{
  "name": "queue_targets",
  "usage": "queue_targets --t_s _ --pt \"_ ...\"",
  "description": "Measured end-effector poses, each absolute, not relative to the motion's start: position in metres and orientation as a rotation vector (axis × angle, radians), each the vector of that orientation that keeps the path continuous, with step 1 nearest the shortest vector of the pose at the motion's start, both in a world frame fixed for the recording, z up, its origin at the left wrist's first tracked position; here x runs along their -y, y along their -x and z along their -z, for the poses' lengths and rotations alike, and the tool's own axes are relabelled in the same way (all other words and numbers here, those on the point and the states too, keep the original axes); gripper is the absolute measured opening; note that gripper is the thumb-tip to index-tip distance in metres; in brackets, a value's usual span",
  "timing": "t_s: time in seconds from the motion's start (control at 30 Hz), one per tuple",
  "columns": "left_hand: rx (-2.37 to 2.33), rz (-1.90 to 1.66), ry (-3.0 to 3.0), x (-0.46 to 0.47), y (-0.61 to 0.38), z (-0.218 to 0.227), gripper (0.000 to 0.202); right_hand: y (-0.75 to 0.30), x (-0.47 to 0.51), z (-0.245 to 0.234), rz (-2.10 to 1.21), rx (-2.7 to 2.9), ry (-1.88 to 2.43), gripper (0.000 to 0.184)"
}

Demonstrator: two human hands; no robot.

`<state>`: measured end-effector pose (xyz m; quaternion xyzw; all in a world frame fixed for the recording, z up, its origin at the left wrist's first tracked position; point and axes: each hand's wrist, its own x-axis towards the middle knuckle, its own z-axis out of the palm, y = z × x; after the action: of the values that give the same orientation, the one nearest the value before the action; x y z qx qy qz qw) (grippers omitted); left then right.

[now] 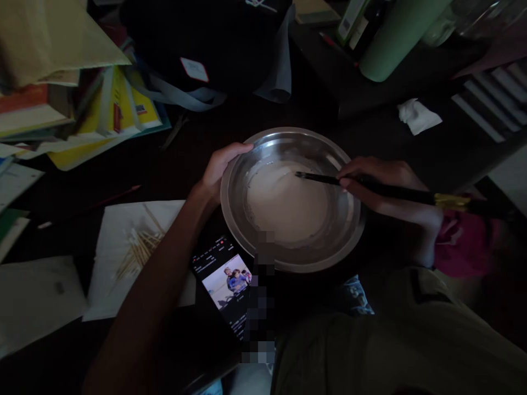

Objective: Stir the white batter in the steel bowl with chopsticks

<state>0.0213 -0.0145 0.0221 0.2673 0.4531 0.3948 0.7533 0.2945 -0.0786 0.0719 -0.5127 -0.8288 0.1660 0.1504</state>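
Note:
A round stainless steel bowl (234, 230) holds a pale, cloudy liquid (288, 203). My left hand (220, 167) grips the bowl's left rim, its thumb over the edge and its other fingers hidden beneath. Closed around dark chopsticks (319, 178), my right hand (379, 175) is over the bowl's right rim. Their tips touch or dip into the liquid near its middle; which of these I cannot tell. A phone (224, 280) with a lit screen lies by the bowl's lower left side.
Wooden cotton swabs (142, 247) lie on white paper (109, 230), partly behind my left forearm. Books and papers (119, 104) are piled at upper left, beside a black bag (222, 44). A green bottle (395, 44) and crumpled tissue (418, 116) are at upper right.

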Motion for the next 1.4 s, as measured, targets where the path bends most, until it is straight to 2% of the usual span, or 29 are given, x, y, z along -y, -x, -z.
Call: queue_targets --t_s 0.1,0.27,0.4,0.5,0.7,0.83,0.93,1.03,1.2,1.4 --pt "-0.969 -0.828 -0.541 0.015 -0.021 -0.022 0.019 -0.307 0.077 -0.081 -0.558 2.421 1.401 0.016" --pt "-0.993 -0.848 -0.544 0.014 -0.022 -0.021 0.015 -0.298 0.078 -0.072 -0.905 2.584 0.944 0.012" --pt "-0.997 -0.843 -0.548 0.014 -0.021 -0.019 0.016 -0.289 0.081 -0.066 -0.701 2.499 1.235 0.017" --pt "-0.977 -0.855 -0.551 0.013 -0.02 -0.015 0.015 -0.3 0.079 -0.076 -0.621 2.429 1.371 0.014" --pt "-1.033 -0.853 -0.587 0.009 -0.02 -0.011 0.024 -0.303 0.074 -0.081 -0.967 2.571 0.989 0.01" --pt "-1.054 -0.889 -0.563 0.01 -0.022 -0.015 0.024 -0.291 0.077 -0.066 -0.722 2.559 1.14 0.016" --pt "-1.059 -0.862 -0.544 0.011 -0.021 -0.016 0.026 -0.296 0.078 -0.069 -0.575 2.459 1.328 0.013" --pt "-1.015 -0.828 -0.545 0.011 -0.02 -0.016 0.025 -0.304 0.077 -0.08 -0.675 2.455 1.245 0.012" --pt "-1.011 -0.823 -0.538 0.011 -0.02 -0.018 0.022 -0.291 0.076 -0.073 -0.916 2.607 0.827 0.008" --pt "-1.043 -0.861 -0.527 0.01 -0.021 -0.017 0.015 -0.297 0.078 -0.069 -0.586 2.473 1.32 0.014"
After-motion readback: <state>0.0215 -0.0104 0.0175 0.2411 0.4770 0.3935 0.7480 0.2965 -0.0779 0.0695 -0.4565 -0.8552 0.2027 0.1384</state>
